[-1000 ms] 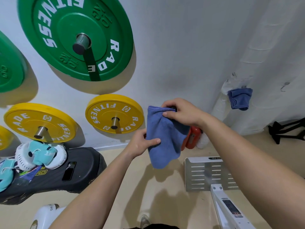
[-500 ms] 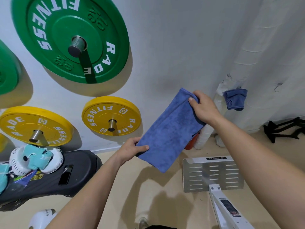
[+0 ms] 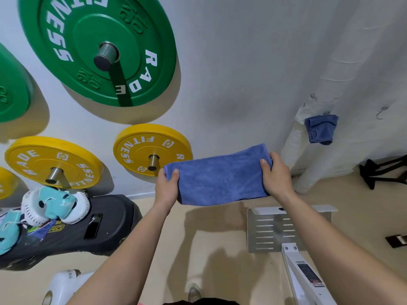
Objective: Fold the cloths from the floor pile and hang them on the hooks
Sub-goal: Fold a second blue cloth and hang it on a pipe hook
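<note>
I hold a blue cloth (image 3: 220, 177) stretched out flat and nearly level in front of me, folded into a long band. My left hand (image 3: 167, 188) grips its left end and my right hand (image 3: 276, 175) grips its right end. A second blue cloth (image 3: 320, 128) hangs folded on a hook on the white wrapped pipe at the right. Further right on the wall an empty metal hook (image 3: 382, 113) sticks out. The floor pile is out of view.
Green weight plates (image 3: 72, 47) and yellow weight plates (image 3: 141, 146) hang on pegs on the white wall. A black bench (image 3: 72, 227) with teal-and-white items lies at the left. A slotted metal plate (image 3: 271, 230) on a white frame stands on the floor below my right arm.
The cloth was bunched and hanging from my right hand; both hands have pulled apart and lowered, stretching it into a level band. My view has shifted slightly.
</note>
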Demonstrator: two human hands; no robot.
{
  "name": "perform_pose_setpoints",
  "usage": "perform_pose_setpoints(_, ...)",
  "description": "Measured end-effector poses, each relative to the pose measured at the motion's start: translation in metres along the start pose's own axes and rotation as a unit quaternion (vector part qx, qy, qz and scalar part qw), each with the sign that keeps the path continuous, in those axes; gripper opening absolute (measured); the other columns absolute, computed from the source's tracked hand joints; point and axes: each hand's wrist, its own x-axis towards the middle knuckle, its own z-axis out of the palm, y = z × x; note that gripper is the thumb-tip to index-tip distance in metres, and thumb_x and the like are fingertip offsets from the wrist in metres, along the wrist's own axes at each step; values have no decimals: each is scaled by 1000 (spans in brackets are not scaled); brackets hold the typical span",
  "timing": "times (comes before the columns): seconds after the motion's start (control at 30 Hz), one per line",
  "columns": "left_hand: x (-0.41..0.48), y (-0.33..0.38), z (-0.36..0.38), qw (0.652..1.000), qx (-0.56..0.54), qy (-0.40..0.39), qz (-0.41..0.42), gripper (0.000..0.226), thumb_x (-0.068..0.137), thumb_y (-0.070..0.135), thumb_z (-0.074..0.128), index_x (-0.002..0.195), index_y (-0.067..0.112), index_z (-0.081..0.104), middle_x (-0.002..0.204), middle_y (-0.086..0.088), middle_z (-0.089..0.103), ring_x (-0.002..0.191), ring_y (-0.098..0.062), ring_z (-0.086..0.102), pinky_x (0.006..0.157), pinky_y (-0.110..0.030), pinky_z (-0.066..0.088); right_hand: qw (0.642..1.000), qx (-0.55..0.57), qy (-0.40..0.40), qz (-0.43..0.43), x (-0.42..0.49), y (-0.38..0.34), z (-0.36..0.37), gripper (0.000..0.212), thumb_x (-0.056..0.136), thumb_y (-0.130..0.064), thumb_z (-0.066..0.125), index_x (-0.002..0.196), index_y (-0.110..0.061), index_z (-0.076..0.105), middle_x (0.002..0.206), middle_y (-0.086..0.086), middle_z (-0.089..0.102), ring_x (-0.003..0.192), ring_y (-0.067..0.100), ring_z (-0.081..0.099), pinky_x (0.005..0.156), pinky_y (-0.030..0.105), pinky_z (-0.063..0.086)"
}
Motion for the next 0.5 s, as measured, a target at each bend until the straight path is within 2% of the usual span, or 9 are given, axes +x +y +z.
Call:
perform_pose_setpoints(0.1, -1, -6, 5, 977, 177, 85, 79, 18, 104, 37, 41, 108, 19, 42, 97, -6, 60, 86, -33, 56, 71, -40, 41, 997, 75, 29, 17, -12, -2, 5, 20, 103, -23, 42, 98, -6, 52, 88, 2, 60, 79, 18, 55, 63, 28, 40)
perform_pose_setpoints(0.17, 2, -9, 3, 960, 243, 93, 99, 19, 103, 41, 38, 102, 22, 37, 89, -9, 60, 79, -36, 55, 65, -43, 43, 996, 84, 37, 19, -15, 1, 6, 19, 104, -24, 41, 96, -9, 50, 87, 0, 59, 76, 13, 54, 61, 21, 39)
perform_pose_setpoints(0.23, 6, -11, 1, 944, 299, 93, 103, 25, 102, 45, 40, 102, 21, 41, 87, -11, 61, 77, -37, 55, 65, -44, 46, 997, 53, 44, 22, -16, 8, 9, 20, 103, -24, 41, 92, -10, 49, 88, 3, 59, 76, 16, 53, 60, 26, 37)
perform_pose_setpoints(0.3, 8, -13, 1, 941, 309, 104, 91, 32, 99, 50, 44, 99, 18, 47, 85, -9, 62, 78, -36, 56, 65, -42, 46, 997, -2, 62, 38, -16, 18, 17, 19, 103, -25, 41, 94, -11, 50, 92, 6, 59, 81, 22, 53, 64, 32, 34)
perform_pose_setpoints(0.37, 8, -13, 4, 946, 298, 112, 66, 35, 97, 53, 48, 94, 17, 51, 83, -6, 62, 77, -33, 57, 65, -40, 46, 994, -28, 84, 63, -20, 25, 27, 19, 102, -26, 42, 99, -10, 53, 98, 8, 56, 84, 22, 50, 71, 32, 35)
perform_pose_setpoints(0.5, 3, -11, 20, 973, 216, 66, 38, 31, 98, 45, 50, 92, 14, 53, 81, -3, 61, 77, -28, 58, 68, -37, 44, 994, 11, 78, 76, -30, 24, 48, 18, 99, -27, 47, 93, -12, 56, 96, 8, 58, 85, 24, 55, 75, 35, 43)
